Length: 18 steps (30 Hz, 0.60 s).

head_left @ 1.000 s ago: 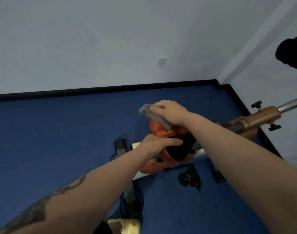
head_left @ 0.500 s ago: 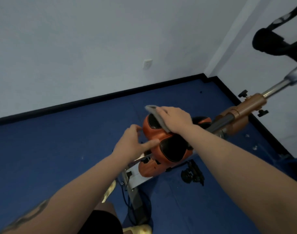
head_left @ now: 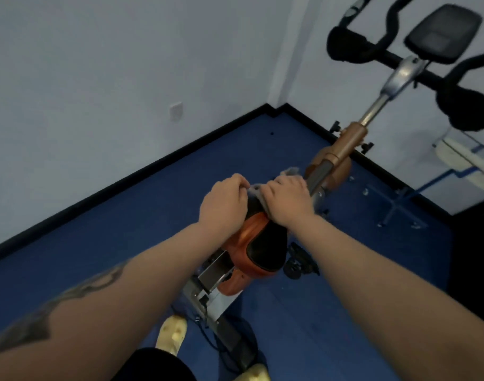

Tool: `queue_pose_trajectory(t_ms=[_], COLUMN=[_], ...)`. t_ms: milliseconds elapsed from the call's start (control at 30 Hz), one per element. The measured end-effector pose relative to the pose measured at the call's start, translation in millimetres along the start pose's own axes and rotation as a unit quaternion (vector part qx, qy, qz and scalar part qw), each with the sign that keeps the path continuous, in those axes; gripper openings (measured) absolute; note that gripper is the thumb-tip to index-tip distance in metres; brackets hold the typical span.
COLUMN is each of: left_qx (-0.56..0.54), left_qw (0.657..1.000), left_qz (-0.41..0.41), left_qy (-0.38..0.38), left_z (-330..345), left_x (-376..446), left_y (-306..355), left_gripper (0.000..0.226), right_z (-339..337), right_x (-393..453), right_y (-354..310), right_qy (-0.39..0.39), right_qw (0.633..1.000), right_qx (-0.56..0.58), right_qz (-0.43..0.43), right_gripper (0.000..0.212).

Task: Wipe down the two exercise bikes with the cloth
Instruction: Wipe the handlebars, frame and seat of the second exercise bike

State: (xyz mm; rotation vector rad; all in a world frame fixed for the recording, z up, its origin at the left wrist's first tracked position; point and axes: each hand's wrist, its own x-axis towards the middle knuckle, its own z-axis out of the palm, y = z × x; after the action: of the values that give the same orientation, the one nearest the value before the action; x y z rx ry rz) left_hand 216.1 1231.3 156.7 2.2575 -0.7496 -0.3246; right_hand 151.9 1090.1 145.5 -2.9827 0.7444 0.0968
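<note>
Stretching from the near floor toward the room's far right corner, the orange exercise bike [head_left: 251,251] lay with its long axis running diagonally up and right, its brown post [head_left: 348,144] rising to black handlebars [head_left: 345,48] and a console [head_left: 444,34]. Both forearms reached forward over the saddle area. The left hand [head_left: 225,204] curled its fingers round one end of the grey cloth [head_left: 256,188], while the right hand [head_left: 287,200] lay knuckles-up, gripping the cloth against the top of the bike. A yellow shoe [head_left: 172,334] stood on the blue floor [head_left: 97,243] below.
</note>
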Motion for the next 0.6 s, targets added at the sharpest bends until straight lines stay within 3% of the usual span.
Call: queue_pose_trajectory(t_ms=[100,167,333,467,600], left_qx=[0.042,0.039,0.009,0.022,0.059], left_qw=[0.996,0.995,0.995,0.99,0.986], left_qz=[0.06,0.084,0.104,0.135,0.153], left_qy=[-0.048,-0.036,-0.002,-0.016,-0.031], left_z=[3,5,6,6,9], left_x=[15,17,15,19,23], left_y=[-3,-9,-18,-18,-20], left_gripper=[0.017,0.015,0.014,0.012,0.009], right_z=[12,10,-2,20,20], right_x=[-28,-28,27,-13,12], right_y=[-19,-11,9,-28,-21], right_qy=[0.076,0.058,-0.005,0.038,0.002], right_qw=[0.994,0.995,0.958,0.924,0.911], right_qx=[0.077,0.085,0.184,0.235,0.175], right_qz=[-0.017,-0.013,0.22,0.299,0.373], right_gripper=[0.039,0.039,0.041,0.062,0.062])
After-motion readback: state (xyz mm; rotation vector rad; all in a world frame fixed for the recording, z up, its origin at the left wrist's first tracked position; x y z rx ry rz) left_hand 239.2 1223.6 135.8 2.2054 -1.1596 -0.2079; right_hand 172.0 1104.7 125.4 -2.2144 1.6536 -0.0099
